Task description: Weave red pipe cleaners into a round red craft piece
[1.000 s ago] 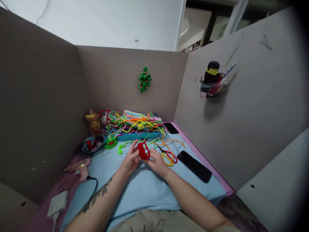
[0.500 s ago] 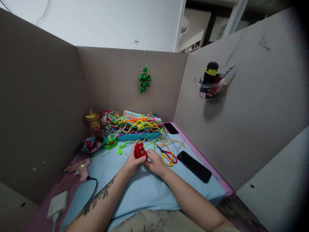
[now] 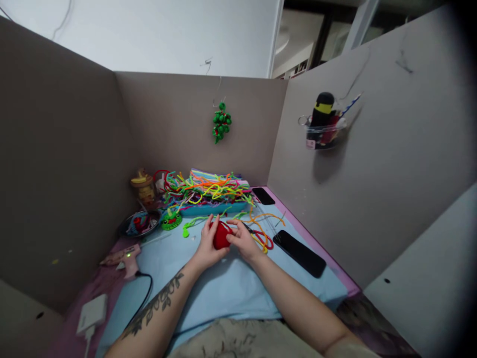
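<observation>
A small red pipe-cleaner piece (image 3: 221, 236) is held between both my hands above the light blue cloth (image 3: 223, 288). My left hand (image 3: 206, 246) wraps its fingers round the piece from the left. From the right, my right hand (image 3: 244, 241) pinches it with its fingertips. Just past my right hand lie scissors with red and yellow handles (image 3: 263, 240), partly hidden by it.
A heap of coloured pipe cleaners (image 3: 206, 191) fills a blue tray at the back. A glue gun (image 3: 122, 256) and white charger (image 3: 91, 313) lie left. Two black phones (image 3: 300, 253) (image 3: 263, 196) lie right. Grey cardboard walls enclose the desk; a green ornament (image 3: 221, 123) hangs behind.
The red piece has been turned in my hands and now shows a rounder, solid side. Both hands shifted slightly forward over the scissors.
</observation>
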`<control>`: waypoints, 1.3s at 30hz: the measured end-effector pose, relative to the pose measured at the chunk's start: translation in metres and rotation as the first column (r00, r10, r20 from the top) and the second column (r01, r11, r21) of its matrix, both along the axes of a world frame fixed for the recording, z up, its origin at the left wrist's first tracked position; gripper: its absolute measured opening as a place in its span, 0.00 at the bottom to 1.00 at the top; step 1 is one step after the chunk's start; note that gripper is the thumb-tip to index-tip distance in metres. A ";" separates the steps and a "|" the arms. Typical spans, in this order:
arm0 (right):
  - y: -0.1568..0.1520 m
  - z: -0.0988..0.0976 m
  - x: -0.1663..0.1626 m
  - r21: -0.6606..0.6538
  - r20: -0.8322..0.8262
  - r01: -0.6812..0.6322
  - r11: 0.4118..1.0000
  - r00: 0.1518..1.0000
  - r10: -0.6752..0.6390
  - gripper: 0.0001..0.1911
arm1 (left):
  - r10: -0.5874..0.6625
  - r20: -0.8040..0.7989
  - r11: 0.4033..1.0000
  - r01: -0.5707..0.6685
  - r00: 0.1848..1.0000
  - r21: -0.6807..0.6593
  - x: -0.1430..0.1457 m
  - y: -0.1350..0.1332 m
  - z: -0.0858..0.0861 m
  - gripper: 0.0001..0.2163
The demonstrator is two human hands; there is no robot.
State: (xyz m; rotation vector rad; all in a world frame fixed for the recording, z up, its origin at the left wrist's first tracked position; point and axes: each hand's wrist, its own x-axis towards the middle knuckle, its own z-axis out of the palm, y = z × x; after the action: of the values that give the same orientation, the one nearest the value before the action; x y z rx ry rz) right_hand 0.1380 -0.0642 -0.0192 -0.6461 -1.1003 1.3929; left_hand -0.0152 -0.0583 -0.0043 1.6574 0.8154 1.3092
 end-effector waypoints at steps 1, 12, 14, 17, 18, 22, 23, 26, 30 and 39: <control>0.000 0.000 -0.001 -0.026 -0.034 -0.008 1.000 0.999 0.007 0.27 | -0.003 -0.003 1.000 0.002 1.000 -0.006 0.000 0.000 0.000 0.41; 0.015 -0.005 0.011 -0.339 -0.323 0.015 0.941 0.937 -0.132 0.19 | -0.004 0.483 0.737 0.329 0.876 -0.590 -0.011 0.020 0.004 0.28; 0.018 -0.008 0.011 -0.371 -0.338 0.013 0.929 0.929 -0.148 0.16 | -0.033 0.488 0.724 0.357 0.872 -0.590 -0.013 0.020 0.003 0.26; 0.020 -0.010 0.011 -0.384 -0.371 -0.019 0.923 0.919 -0.135 0.10 | -0.054 0.518 0.733 0.386 0.854 -0.560 -0.012 0.020 0.002 0.26; 0.020 -0.009 0.011 -0.383 -0.385 -0.038 0.923 0.915 -0.122 0.09 | -0.045 0.526 0.738 0.383 0.849 -0.555 -0.012 0.020 0.001 0.26; 0.015 -0.005 0.015 -0.352 -0.412 -0.114 0.929 0.910 -0.045 0.13 | 0.032 0.551 0.743 0.348 0.834 -0.571 -0.010 0.022 0.001 0.24; 0.014 -0.003 0.015 -0.343 -0.410 -0.129 0.930 0.912 -0.025 0.15 | 0.048 0.559 0.742 0.345 0.828 -0.575 -0.010 0.023 0.001 0.24; 0.012 -0.002 0.016 -0.302 -0.384 -0.161 0.940 0.923 0.035 0.15 | 0.064 0.580 0.742 0.350 0.812 -0.572 -0.009 0.023 -0.001 0.22; 0.011 -0.001 0.016 -0.251 -0.346 -0.187 0.950 0.934 0.093 0.16 | 0.061 0.580 0.733 0.358 0.813 -0.579 -0.007 0.022 -0.005 0.23; 0.009 -0.009 0.012 -0.214 -0.354 -0.316 0.924 0.907 0.228 0.25 | -0.028 0.617 0.726 0.441 0.787 -0.528 -0.008 0.014 -0.001 0.24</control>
State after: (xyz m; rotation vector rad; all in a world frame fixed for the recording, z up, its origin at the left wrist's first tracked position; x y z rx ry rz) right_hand 0.1497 -0.0548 -0.0286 -0.4382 -0.7650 1.8412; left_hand -0.0229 -0.0442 -0.0051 0.7018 0.5481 1.0605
